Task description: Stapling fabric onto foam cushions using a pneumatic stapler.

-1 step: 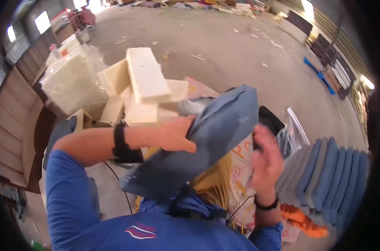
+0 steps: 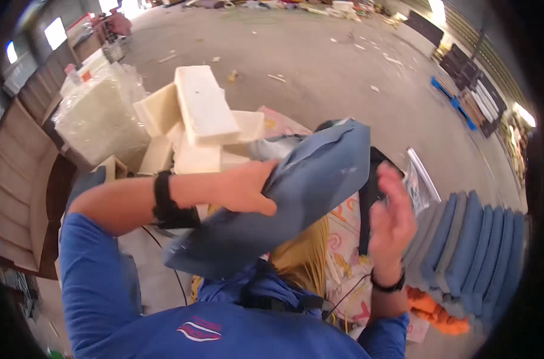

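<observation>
- Fingers of our left hand [image 2: 245, 186] tuck out of sight behind the upper fold of the grey-blue fabric piece [image 2: 314, 185], thumb pressed on its face; how tightly they curl, we can't tell.
- That piece slants across in front of us, far end raised, hardly shifted!
- And our right hand [image 2: 391, 224] eases outward, fingers loosely parted, gripping nothing, a gap now beside the piece's end: the left alone seems to carry it.
- Farther out, blue and grey pads [image 2: 469, 251] line up at right; cream blocks [image 2: 206, 113] pile ahead, leftward.
</observation>
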Motion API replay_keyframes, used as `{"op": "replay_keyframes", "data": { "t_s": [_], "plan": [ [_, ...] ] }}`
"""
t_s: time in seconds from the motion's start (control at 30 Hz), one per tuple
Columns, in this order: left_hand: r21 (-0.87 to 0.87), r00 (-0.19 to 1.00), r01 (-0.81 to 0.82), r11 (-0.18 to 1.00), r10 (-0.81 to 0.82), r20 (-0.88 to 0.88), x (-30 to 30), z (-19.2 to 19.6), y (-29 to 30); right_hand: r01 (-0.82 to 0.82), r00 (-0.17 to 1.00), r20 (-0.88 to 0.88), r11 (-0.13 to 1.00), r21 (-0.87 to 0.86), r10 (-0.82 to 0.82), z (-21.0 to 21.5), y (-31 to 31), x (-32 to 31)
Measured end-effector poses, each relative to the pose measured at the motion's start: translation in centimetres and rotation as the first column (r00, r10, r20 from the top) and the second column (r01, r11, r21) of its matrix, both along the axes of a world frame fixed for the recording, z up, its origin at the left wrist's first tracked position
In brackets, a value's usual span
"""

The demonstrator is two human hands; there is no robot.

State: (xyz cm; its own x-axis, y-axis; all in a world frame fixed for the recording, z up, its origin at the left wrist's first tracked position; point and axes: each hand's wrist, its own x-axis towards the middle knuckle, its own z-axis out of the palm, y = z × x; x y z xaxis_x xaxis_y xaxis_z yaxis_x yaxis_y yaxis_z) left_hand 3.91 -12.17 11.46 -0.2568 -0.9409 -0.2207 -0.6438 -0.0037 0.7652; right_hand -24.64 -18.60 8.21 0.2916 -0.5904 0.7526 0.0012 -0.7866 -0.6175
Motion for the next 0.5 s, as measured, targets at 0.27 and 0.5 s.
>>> {"op": "replay_keyframes", "data": {
  "t_s": [0.27,0.5],
  "plan": [
    [0.086,0.906,0.389,0.917,-0.398,0.143,0.3,-1.7,-1.0,-0.155,0.789,-0.576,0.977,0.147,0.212,0.2,-4.9,-0.2],
    [-0.263,0.983,0.112,0.958,-0.067,0.173,-0.2,-5.1,1.7,-0.165,0.729,-0.605,0.941,0.297,0.319,-1.5,-4.5,0.7]
  ]
}}
